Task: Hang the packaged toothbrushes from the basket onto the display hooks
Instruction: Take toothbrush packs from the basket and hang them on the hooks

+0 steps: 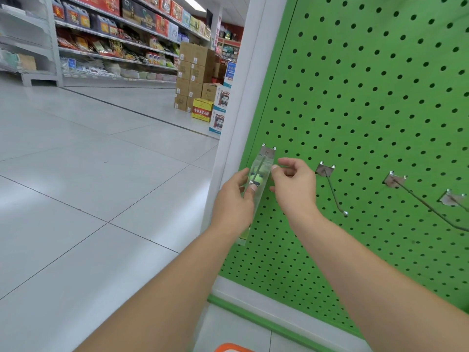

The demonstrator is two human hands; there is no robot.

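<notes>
At the lower left of the green pegboard (368,102), one packaged toothbrush (255,184) is being threaded onto the leftmost display hook (264,160), whose wire is seen running through the clear pack. No pack can be seen hanging free yet — three more hooks (332,189) at about three o'clock of the hands are bare, so most of the task is judged to remain. An orange basket rim (229,348) is glimpsed at six o'clock; its contents cannot be told. The pack is gripped along its left edge by the left hand (234,201), a fingertip pressed on its front. Its right edge is pinched by the right hand (295,185) — thumb and forefinger closed, the other fingers curled.
</notes>
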